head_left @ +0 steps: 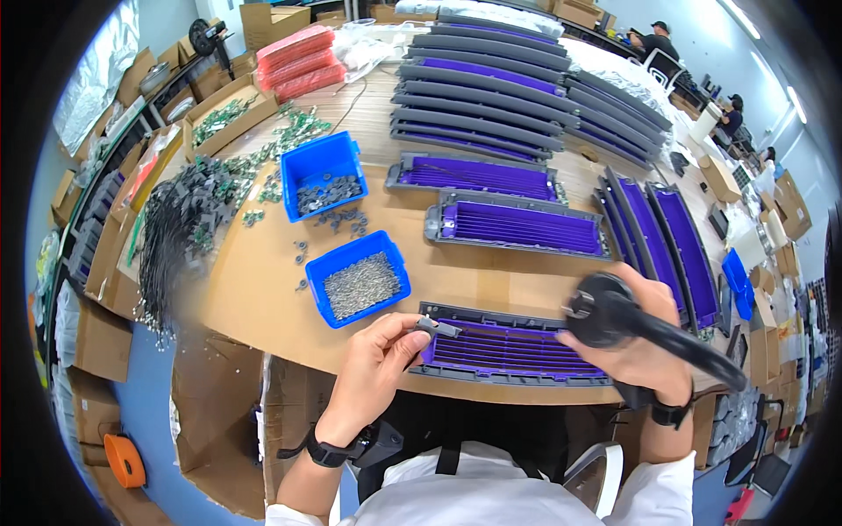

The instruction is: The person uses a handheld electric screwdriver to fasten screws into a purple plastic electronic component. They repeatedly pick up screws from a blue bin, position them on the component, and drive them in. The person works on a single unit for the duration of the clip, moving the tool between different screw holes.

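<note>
In front of me lies a long grey frame with purple slats (517, 352). At its left end my left hand (373, 364) pinches a small grey plastic part (438, 328) between thumb and fingers. My right hand (645, 329) is wrapped round a black handheld power tool (605, 309) with a round end, above the frame's right end. The tool is blurred, and its tip is hidden. Left of the frame, a blue bin (399, 263) holds many small metal screws (361, 287). Behind it, another blue bin (322, 151) contains small grey parts (329, 195).
More purple-slatted frames (526, 230) lie beyond, with grey frames (482, 88) stacked at the back. Cables with grey connectors (180, 210) and green circuit boards (303, 127) heap up on the left. Pink wrapped packs (298, 63) stand behind. Two people (656, 41) sit far right.
</note>
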A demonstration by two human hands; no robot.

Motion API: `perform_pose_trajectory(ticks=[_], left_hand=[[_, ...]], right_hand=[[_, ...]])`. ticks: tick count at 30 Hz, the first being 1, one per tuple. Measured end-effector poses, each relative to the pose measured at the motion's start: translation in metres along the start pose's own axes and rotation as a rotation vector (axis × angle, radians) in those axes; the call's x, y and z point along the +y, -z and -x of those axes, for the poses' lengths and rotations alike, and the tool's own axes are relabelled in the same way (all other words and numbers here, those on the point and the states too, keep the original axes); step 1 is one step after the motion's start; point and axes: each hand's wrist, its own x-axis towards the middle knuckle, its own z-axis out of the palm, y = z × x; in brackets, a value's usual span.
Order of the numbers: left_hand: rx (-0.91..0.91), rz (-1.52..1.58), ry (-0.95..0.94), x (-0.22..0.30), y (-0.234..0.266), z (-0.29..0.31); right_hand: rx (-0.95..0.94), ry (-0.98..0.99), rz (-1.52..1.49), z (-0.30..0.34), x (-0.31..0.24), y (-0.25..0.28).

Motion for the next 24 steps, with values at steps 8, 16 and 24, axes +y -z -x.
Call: perform_pose_trajectory(ticks=[8, 16, 24], left_hand=[[0.033, 0.026, -0.089, 0.002, -0.010, -0.012], [0.029, 0.191, 0.006, 0.001, -0.009, -0.014], [-0.008, -0.076, 0.144, -0.023, 0.007, -0.010]], right_hand=[[-0.275, 0.137, -0.117, -0.048, -0.008, -0.054], [-0.283, 0.170, -0.087, -0.061, -0.004, -0.068], [-0.313, 0.216, 0.060, -0.073, 0.010, -0.092]])
